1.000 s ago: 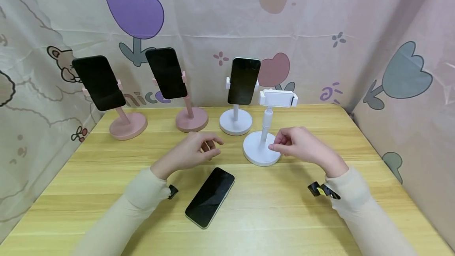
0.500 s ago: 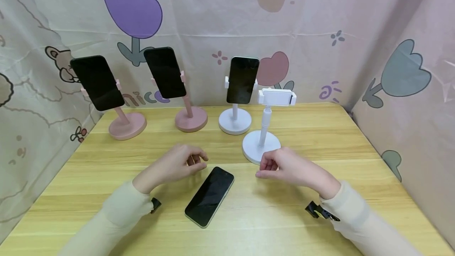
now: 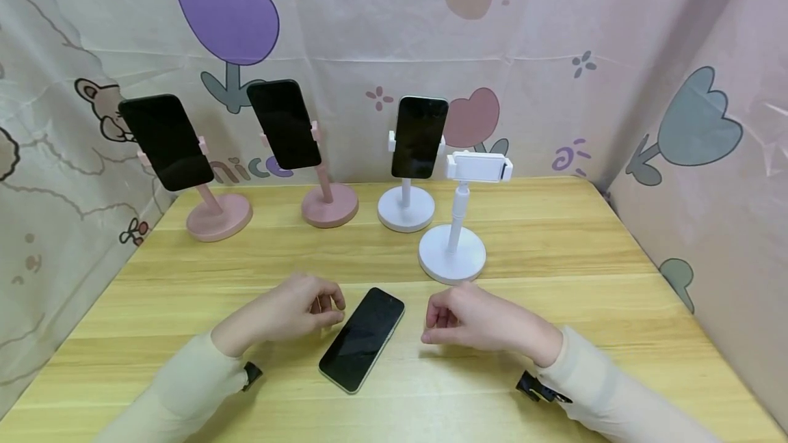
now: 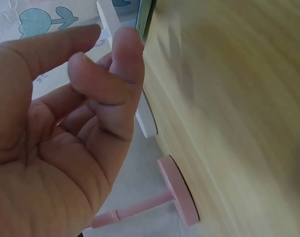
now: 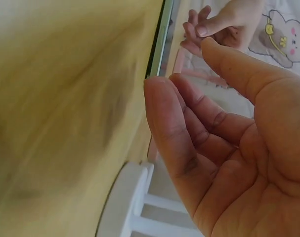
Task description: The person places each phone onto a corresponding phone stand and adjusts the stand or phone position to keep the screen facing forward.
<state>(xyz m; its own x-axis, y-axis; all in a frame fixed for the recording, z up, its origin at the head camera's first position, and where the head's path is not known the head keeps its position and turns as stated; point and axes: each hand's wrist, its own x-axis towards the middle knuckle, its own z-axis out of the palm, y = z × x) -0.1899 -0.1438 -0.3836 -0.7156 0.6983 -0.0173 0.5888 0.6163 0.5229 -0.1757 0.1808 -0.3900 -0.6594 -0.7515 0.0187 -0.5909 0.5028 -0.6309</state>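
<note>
A phone (image 3: 362,340) with a dark screen lies face up and slanted on the wooden table. Left of it hovers my left hand (image 3: 289,313), fingers loosely bent, fingertips close to the phone's upper left edge. On the other side my right hand (image 3: 480,320) hangs a short way from the phone, its fingers loosely curled around nothing. Both palms face the phone, and in the right wrist view its thin green edge (image 5: 159,42) shows past the fingertips. Behind the right hand stands a white phone stand (image 3: 452,251) with a bare, sideways clamp (image 3: 479,167).
Along the back stand two pink stands (image 3: 219,217) (image 3: 330,205) and another white stand (image 3: 406,209), each bearing an upright or tilted phone (image 3: 166,142). A printed cloth (image 3: 369,12) hangs behind and beside the wooden table (image 3: 554,245).
Both hands have drawn back toward the person: the right from beside the white stand's base, the left down and leftward from above the phone. The phone and stands have stayed in place.
</note>
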